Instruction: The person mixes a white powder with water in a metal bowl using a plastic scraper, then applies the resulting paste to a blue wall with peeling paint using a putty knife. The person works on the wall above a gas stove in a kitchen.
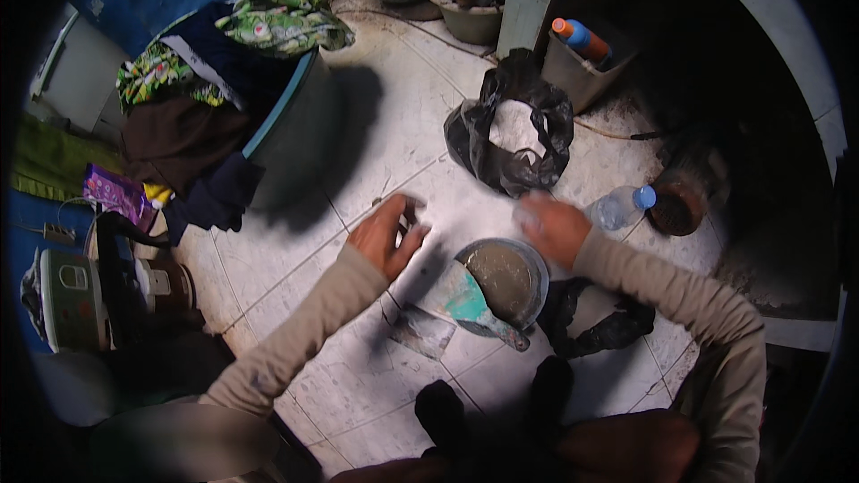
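Two hands: left hand (388,240) half-open, seemingly empty; right hand (557,228) blurred, grip cannot be told.
Bowl (543,279): likely heavy, best held by rim.
Scraper (465,297): laid across bowl's edge, best handle-gripped.

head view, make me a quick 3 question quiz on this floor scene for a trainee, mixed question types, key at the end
1. What colour is the cap on the clear bottle?
A) red
B) blue
C) white

2. True or false: the green-and-white scraper reaches over the edge of the bowl of grey mix.

3. What can be seen held in the person's left hand?

Key:
1. B, blue
2. True
3. Nothing visible; its fingers are bent, with the thumb apart from them
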Demonstrator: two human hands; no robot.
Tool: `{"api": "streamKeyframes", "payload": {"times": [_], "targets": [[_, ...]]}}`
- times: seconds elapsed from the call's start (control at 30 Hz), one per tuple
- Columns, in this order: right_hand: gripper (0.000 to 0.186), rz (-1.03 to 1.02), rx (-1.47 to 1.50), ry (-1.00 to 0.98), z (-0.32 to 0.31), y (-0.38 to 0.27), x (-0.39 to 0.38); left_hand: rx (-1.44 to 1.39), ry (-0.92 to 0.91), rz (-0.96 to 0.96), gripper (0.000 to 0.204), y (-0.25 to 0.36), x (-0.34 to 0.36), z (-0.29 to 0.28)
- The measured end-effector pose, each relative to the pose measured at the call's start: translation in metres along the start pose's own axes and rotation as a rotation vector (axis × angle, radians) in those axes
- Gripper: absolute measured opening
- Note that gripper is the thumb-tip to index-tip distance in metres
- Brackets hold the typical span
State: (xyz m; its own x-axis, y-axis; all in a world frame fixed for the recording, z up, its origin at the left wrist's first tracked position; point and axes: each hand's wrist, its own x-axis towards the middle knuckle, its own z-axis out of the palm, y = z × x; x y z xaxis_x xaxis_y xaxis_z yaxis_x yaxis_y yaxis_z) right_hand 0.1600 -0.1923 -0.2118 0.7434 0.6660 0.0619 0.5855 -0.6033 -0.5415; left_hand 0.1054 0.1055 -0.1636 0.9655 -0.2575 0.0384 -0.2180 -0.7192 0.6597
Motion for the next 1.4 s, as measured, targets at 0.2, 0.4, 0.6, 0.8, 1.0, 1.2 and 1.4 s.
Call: {"api": "streamKeyframes", "payload": {"times": [0.2, 0.4, 0.6, 0.8, 1.0, 1.2, 1.4], "targets": [[0.026, 0.300, -0.012, 0.274, -0.031, 0.076, 0.094, 0.286, 0.407, 0.222, 0.056, 0.021, 0.165, 0.055], [0.030, 0.474, -0.103, 0.047, -0.004, 0.113, 0.109, -0.352, 0.315, 0.028, 0.036, -0.009, 0.178, 0.096], [0.039, 0.319, -0.018, -0.010, 0.020, 0.117, 0.131, -0.957, 0.195, 0.028, 0.024, 0.002, 0.135, 0.072], [0.058, 0.310, -0.260, -0.178, 0.050, 0.131, 0.131, -0.966, 0.161, 0.049, 0.039, 0.000, 0.140, 0.073], [0.056, 0.274, -0.329, -0.135, 0.057, 0.121, 0.131, -0.970, 0.138, 0.048, 0.045, -0.007, 0.146, 0.075], [0.058, 0.362, -0.254, -0.159, 0.061, 0.121, 0.129, -0.927, 0.161, 0.045, 0.047, -0.012, 0.139, 0.077], [0.061, 0.762, 0.412, 0.034, 0.052, 0.157, 0.118, -0.401, 0.401, 0.217, 0.041, -0.005, 0.129, 0.069]]}}
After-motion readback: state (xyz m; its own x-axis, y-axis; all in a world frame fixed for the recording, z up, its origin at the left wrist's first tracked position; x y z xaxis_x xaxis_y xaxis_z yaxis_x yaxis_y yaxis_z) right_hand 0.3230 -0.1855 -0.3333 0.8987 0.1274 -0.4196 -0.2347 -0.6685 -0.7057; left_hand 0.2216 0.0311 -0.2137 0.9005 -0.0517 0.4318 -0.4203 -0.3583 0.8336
